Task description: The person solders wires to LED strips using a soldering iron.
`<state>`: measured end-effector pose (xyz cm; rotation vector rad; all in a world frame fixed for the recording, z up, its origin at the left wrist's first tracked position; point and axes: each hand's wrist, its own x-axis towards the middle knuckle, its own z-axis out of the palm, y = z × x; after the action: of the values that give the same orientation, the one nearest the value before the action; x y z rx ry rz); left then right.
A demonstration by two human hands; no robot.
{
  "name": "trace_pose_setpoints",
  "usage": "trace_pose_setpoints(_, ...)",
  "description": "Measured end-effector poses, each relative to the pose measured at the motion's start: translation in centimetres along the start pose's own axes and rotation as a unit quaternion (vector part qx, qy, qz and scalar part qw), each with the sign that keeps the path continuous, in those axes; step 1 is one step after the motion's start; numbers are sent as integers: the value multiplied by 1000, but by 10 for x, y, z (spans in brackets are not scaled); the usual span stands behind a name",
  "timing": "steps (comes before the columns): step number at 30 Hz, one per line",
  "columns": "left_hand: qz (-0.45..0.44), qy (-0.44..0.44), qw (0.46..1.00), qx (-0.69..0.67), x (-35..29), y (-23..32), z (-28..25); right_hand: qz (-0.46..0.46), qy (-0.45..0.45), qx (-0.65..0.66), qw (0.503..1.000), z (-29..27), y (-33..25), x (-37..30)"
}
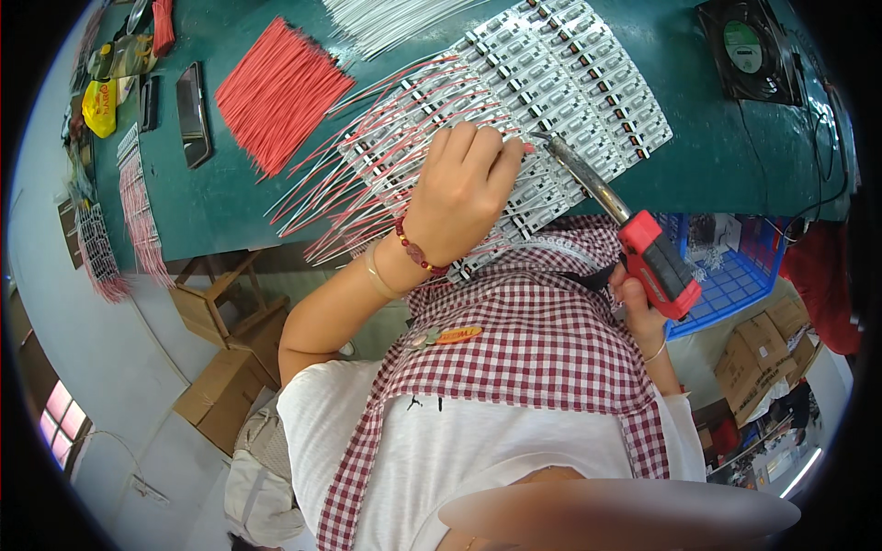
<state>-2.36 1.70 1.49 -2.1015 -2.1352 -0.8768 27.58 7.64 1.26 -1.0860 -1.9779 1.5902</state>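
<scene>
My right hand (638,308) is wrapped round the red-and-black handle of a soldering iron (659,264). The iron's metal barrel slants up and left, and its bent tip is over a panel of small circuit boards (588,92). Over the same panel, my left hand (469,184) is closed in a pinch, with the red end of a thin wire (528,148) showing at its fingertips, just left of the iron's tip. Many red and white wires (358,174) stick out leftward from the panel's left part, some passing beneath my left hand.
On the green table (184,207) lie a bundle of red wires (280,96), a bundle of white wires (395,18) and a phone (192,115). Wired board strips (138,197) lie at the left. A black fan (749,50) stands far right, above a blue basket (735,285).
</scene>
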Motion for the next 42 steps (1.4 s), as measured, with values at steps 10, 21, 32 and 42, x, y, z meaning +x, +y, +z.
trace_pose_setpoints(10,-15,-18,1000,-10,3,0,0,33,-7,-51,998,-5,8,-3)
trace_pose_setpoints(21,-18,-26,999,6,5,-1,0,21,40,69,997,-5,-3,-3)
trace_pose_setpoints(32,-10,-17,999,-28,-4,7,4,26,-34,42,998,-6,5,-13)
trace_pose_setpoints(42,-19,-32,999,-19,-1,9,4,16,-4,-77,997,-9,14,-14)
